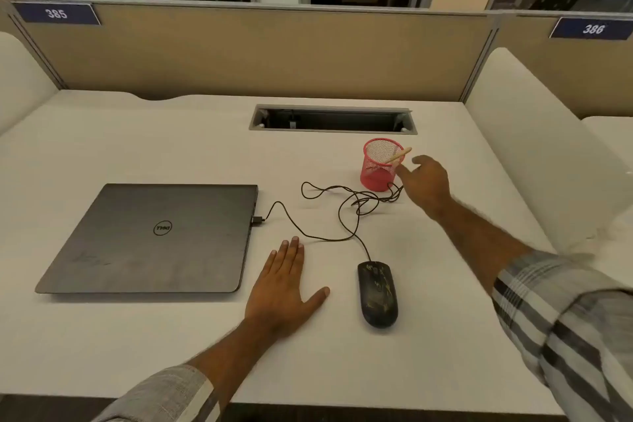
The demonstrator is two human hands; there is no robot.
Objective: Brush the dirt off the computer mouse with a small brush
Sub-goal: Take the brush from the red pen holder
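Red mesh cup (377, 175) holding wooden brush handle (399, 156), right hand (426, 183) beside

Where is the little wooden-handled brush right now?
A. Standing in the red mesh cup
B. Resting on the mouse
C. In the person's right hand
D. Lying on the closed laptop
A: the brush leans inside the red mesh cup, its wooden handle poking over the rim, while the right hand is open beside the cup and has not yet gripped it.
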